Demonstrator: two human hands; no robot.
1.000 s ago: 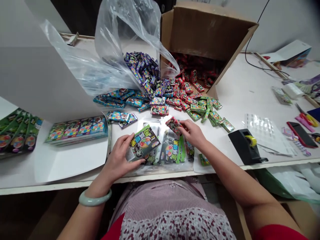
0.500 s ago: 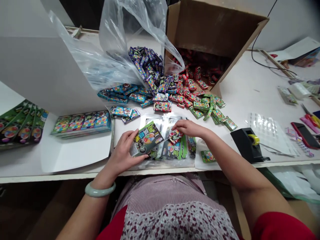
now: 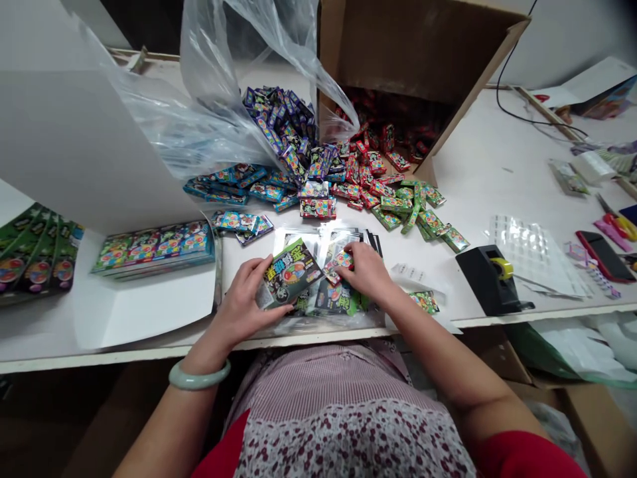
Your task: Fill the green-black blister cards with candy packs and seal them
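Observation:
My left hand (image 3: 247, 290) grips a dark printed packet (image 3: 291, 273) with a green top edge, thumb along its lower side and fingers at its left. Close to that packet's right edge, my right hand (image 3: 362, 269) pinches a small red candy box (image 3: 338, 267). Beneath both hands lie more dark and green packets (image 3: 334, 297) with clear plastic sleeves. Loose red boxes (image 3: 365, 169), purple boxes (image 3: 286, 119), blue boxes (image 3: 239, 182) and green boxes (image 3: 423, 212) are heaped beyond the hands.
A white carton (image 3: 149, 309) at left holds rows of small boxes (image 3: 154, 247). A brown cardboard box (image 3: 398, 53) lies open behind, beside a clear plastic bag (image 3: 213, 86). To the right are a tape dispenser (image 3: 485, 279), sticker sheets (image 3: 537, 255) and a phone (image 3: 604, 255).
My right hand has moved slightly left and down with the red candy box, bringing it closer to the packet in my left hand. A white slip and green box at right show more fully.

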